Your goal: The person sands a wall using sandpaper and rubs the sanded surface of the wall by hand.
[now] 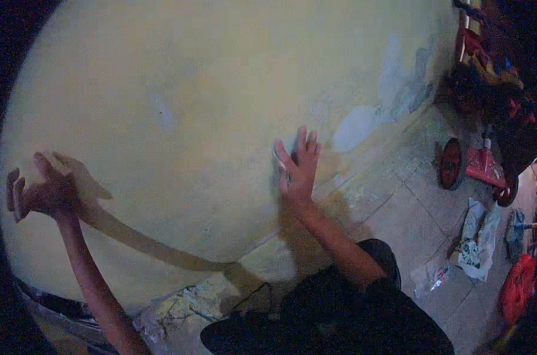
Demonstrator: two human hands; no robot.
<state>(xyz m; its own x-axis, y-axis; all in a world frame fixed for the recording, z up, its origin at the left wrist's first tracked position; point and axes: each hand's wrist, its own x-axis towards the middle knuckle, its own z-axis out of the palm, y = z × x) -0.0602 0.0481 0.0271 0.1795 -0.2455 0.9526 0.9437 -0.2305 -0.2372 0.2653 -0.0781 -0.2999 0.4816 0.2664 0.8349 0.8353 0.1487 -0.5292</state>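
Note:
A large pale yellow wall [206, 88] fills most of the view before me. At the far left, my left hand [49, 191] is raised near the wall with its fingers spread and bent; nothing shows in it, and its shadow falls on the wall. My right hand [300, 171] is at the wall's lower part, fingers up and apart. A small pale edge shows by its thumb, too blurred to tell whether it is a held thing. To the right of that hand, a whitish patch [356, 128] marks the wall, with more patches above.
Grey floor tiles [401, 208] meet the wall at right. A red wheeled toy [486, 166], a white plastic bag [477, 248], a clear wrapper [428, 279] and a red object [518, 288] lie there. Below the wall is a rough, crumpled-looking surface [180, 310]. Dark clutter stands at upper right.

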